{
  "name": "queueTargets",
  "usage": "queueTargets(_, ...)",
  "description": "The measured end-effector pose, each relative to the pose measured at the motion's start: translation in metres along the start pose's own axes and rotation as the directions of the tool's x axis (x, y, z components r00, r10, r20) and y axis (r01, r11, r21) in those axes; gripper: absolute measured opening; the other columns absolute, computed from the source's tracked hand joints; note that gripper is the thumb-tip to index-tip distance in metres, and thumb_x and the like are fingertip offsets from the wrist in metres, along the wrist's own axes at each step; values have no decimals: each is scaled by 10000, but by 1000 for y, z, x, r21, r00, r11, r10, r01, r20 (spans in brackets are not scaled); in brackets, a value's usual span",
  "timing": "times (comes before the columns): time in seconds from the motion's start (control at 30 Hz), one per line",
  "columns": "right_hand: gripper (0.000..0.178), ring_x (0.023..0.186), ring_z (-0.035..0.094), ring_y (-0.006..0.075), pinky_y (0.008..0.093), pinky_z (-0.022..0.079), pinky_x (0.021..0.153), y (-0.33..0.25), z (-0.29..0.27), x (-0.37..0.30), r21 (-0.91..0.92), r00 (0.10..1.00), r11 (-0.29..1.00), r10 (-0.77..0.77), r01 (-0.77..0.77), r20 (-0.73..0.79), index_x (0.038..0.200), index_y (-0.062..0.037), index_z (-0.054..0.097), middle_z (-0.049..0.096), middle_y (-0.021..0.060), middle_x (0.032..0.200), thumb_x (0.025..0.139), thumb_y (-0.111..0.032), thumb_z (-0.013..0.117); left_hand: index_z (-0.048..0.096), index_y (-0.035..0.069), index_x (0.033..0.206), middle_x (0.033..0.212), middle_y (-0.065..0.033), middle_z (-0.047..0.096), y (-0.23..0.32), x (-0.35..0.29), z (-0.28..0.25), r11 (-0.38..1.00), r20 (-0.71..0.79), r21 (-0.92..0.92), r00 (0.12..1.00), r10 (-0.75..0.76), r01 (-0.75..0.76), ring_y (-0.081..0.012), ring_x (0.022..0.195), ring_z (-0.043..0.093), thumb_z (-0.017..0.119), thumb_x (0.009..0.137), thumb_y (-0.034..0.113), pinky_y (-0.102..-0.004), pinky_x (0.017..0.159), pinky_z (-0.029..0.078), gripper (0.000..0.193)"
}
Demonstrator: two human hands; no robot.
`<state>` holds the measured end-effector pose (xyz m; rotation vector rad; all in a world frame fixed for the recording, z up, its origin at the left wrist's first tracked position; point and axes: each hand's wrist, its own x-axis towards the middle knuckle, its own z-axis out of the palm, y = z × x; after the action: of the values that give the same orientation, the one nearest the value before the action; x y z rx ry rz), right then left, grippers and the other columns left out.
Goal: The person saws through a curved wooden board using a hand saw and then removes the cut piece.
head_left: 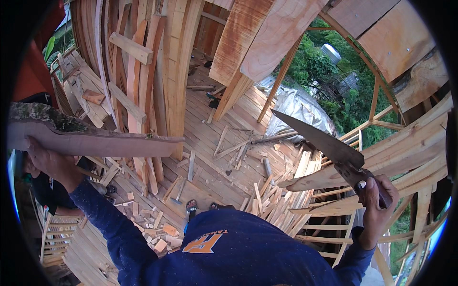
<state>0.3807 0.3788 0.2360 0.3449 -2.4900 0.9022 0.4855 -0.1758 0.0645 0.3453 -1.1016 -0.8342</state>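
Observation:
My left hand [53, 164] is raised at the left, its fingers wrapped round the lower edge of a long board [102, 142]. Rough bark runs along part of the board's upper edge, and its narrow end reaches toward the middle of the view. Over on the right, my right hand [379, 198] grips the dark handle of a handsaw [324, 140]. The saw's blade points up and to the left in the air, clear of the board. Both arms are spread wide apart.
Tall planks [174, 71] stand at the upper left, with short blocks fixed across. A hammer [178, 193], offcuts [160, 233] and stacked strips [281, 190] lie on the plank floor. Curved timbers [381, 157] and open framing are at right. A person [47, 190] is at the left.

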Motion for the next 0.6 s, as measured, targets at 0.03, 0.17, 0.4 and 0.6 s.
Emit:
queueTargets(0.03,245,485,396,54,185,275,463,-3,-4,3,-20,999,999,-42,42,-15,673,13,527,450,-1,551,832,-150,616,487,-65,1109,995,-109,583,2,-30,6,996,88,88,995,-37,30,-178,865,572,493,917,340,-265,789,453,447)
queueTargets(0.17,183,558,397,98,230,293,520,-37,-31,8,-307,943,918,-303,251,-135,741,36,562,466,28,600,784,-128,630,504,-38,1035,793,-179,594,-20,-164,24,886,416,463,886,-204,-14,-254,709,591,578,873,223,-309,655,448,316)
queueTargets(0.4,238,895,543,223,301,406,835,-50,-69,5,-408,815,822,-520,397,-255,1001,89,550,556,148,959,890,-118,507,525,-19,949,774,-242,594,-90,-260,-44,633,524,756,735,-430,-168,-403,707,586,584,852,283,-448,560,436,323)
queueTargets(0.6,319,1007,569,279,348,459,891,-82,-52,-16,-613,854,762,-447,209,-264,1114,106,516,545,215,1140,923,-144,459,499,-42,1102,875,-291,590,-120,-310,-52,593,368,801,718,-591,78,-441,784,574,532,880,277,-454,619,440,389)
